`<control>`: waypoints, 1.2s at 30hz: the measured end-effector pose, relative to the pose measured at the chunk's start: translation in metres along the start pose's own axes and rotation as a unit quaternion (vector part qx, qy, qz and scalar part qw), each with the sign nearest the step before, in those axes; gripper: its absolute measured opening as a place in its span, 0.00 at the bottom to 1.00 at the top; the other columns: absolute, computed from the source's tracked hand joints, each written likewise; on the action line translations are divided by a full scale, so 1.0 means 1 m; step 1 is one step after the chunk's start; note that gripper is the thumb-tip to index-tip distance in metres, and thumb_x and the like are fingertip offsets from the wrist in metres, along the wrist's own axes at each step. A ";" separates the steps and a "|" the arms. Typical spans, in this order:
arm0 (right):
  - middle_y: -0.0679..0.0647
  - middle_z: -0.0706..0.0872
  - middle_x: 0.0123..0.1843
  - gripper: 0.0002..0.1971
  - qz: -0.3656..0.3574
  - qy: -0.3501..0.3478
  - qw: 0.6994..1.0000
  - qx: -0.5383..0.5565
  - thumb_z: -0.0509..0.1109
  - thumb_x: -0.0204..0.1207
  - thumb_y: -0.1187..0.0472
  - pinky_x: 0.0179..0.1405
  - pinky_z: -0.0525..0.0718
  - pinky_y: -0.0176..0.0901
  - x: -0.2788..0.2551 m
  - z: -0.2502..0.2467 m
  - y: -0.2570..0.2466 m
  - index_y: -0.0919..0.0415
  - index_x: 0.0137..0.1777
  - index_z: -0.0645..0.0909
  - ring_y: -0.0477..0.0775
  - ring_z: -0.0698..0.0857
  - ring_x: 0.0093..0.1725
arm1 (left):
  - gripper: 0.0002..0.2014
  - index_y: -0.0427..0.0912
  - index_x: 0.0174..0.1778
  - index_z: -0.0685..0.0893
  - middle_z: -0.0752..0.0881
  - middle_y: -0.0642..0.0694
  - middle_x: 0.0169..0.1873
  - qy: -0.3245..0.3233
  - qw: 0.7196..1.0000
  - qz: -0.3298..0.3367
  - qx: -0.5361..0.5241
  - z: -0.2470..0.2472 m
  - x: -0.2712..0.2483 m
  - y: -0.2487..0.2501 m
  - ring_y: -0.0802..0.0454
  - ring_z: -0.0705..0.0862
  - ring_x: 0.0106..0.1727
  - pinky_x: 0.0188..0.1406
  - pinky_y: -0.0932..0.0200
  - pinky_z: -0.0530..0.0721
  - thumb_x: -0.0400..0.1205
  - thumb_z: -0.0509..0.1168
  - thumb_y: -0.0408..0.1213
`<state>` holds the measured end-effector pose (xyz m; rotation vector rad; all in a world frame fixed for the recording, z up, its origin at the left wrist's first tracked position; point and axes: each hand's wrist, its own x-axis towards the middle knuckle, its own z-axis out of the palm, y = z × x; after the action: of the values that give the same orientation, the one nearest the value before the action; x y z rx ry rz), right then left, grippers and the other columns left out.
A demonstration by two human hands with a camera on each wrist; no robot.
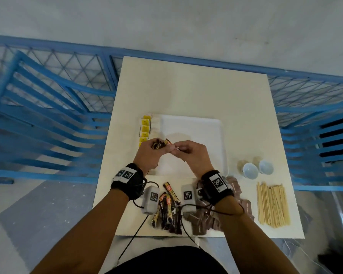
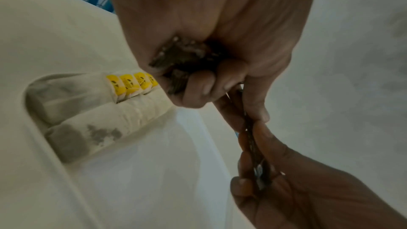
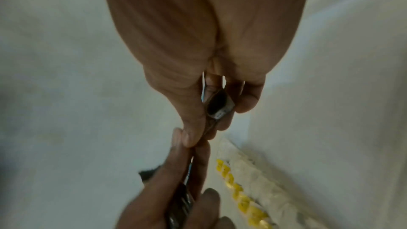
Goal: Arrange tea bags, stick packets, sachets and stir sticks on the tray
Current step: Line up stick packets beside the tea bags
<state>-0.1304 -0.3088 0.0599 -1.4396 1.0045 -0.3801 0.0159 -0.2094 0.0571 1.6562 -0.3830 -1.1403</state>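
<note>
Above the near left part of the white tray (image 1: pixel 196 123), my left hand (image 1: pixel 150 151) grips a bunch of dark stick packets (image 1: pixel 156 145). My right hand (image 1: pixel 183 152) pinches one stick packet (image 1: pixel 171 144) that still reaches into that bunch. The left wrist view shows the bundle (image 2: pixel 182 55) in my curled left fingers (image 2: pixel 198 83). In the right wrist view the single packet (image 3: pixel 218 105) sits between thumb and fingers. Tea bags (image 1: pixel 146 127) with yellow tags line the tray's left side. More stick packets (image 1: pixel 168 206), brown sachets (image 1: pixel 204 216) and wooden stir sticks (image 1: pixel 272 204) lie on the table's near part.
Two small white bowls (image 1: pixel 249 170) stand right of the tray on the cream table (image 1: pixel 196 86). Blue metal railings (image 1: pixel 48 115) flank the table on both sides. Cables from the wrist cameras hang over the table's near edge.
</note>
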 end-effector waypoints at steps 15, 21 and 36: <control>0.48 0.91 0.51 0.11 -0.084 -0.023 0.983 -0.159 0.78 0.78 0.57 0.48 0.80 0.32 0.037 -0.029 0.008 0.56 0.58 0.90 0.43 0.87 0.47 | 0.13 0.32 0.50 0.88 0.87 0.53 0.22 0.074 0.997 -0.009 -0.028 0.036 0.004 0.004 0.50 0.65 0.15 0.16 0.61 0.64 0.87 0.71 0.40; 0.47 0.82 0.52 0.11 -0.264 -0.002 0.890 -0.371 0.76 0.76 0.55 0.55 0.74 0.48 0.051 -0.025 0.020 0.52 0.58 0.88 0.54 0.76 0.53 | 0.13 0.35 0.51 0.90 0.90 0.52 0.26 0.079 0.996 -0.025 -0.028 0.034 0.018 0.000 0.50 0.67 0.15 0.17 0.61 0.66 0.87 0.70 0.43; 0.53 0.80 0.54 0.10 -0.126 0.036 0.875 -0.466 0.77 0.75 0.56 0.58 0.70 0.53 0.143 0.016 0.054 0.51 0.55 0.90 0.61 0.75 0.57 | 0.11 0.40 0.50 0.89 0.94 0.44 0.42 0.123 0.989 -0.083 -0.008 -0.021 0.039 -0.027 0.48 0.67 0.19 0.17 0.62 0.68 0.85 0.71 0.45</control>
<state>-0.0563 -0.3976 -0.0410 -2.4596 1.1173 -0.1166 0.0454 -0.2139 0.0145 1.8156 -0.0813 -1.0396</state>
